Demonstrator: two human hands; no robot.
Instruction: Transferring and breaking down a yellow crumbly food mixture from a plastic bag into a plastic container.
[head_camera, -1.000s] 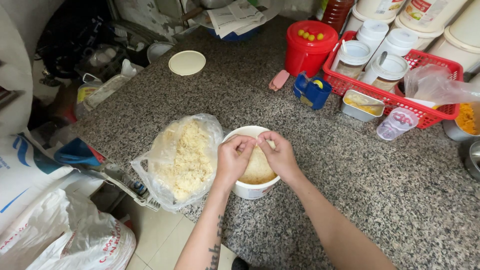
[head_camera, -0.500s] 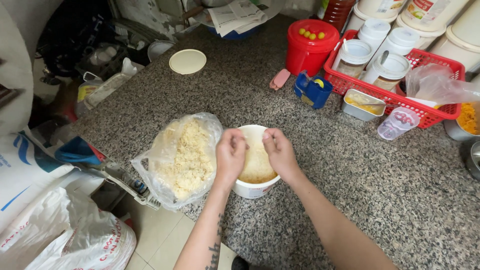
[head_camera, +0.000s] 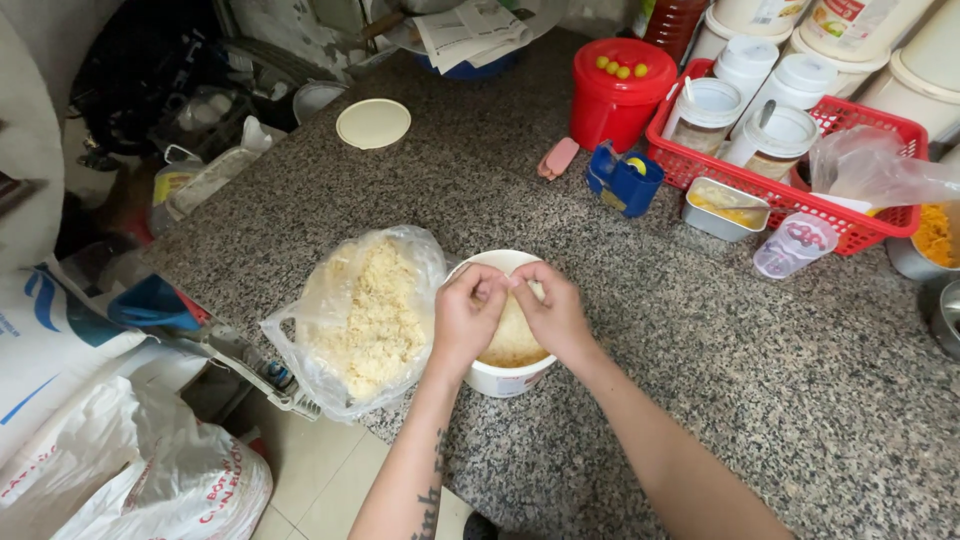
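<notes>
Together Over the Bowl: Two Hands Work Pale Dough on a Granite Counter

Both hands meet above a white bowl (head_camera: 500, 375) that stands near the front edge of a speckled granite counter (head_camera: 760, 400). The left hand (head_camera: 467, 318) and the right hand (head_camera: 553, 315) curl inward, fingertips touching, pinching a small pale lump between them; the rest of the yellowish dough (head_camera: 510, 340) lies in the bowl directly beneath the grip. Both hands are narrowly closed on that lump rather than spread.

Just left of the grip, touching the bowl's side, a clear plastic bag (head_camera: 362, 318) lies open with a crumbly, cream-coloured filling. Farther left and below counter level, white woven sacks (head_camera: 130, 480) with blue and red print sit on the floor.

Well beyond the hands, a round cream lid (head_camera: 373, 123) rests flat on the counter. Up and to the right of the grip stand a red lidded tub (head_camera: 620, 92) with small yellow balls on top, a blue box (head_camera: 624, 180) and a pink oblong piece (head_camera: 557, 158). A red plastic basket (head_camera: 850, 215) farther right holds white lidded jars; a small metal tray (head_camera: 725, 208) and a clear cup (head_camera: 795, 243) sit in front of it. Folded newspaper (head_camera: 470, 30) lies at the far edge.
</notes>
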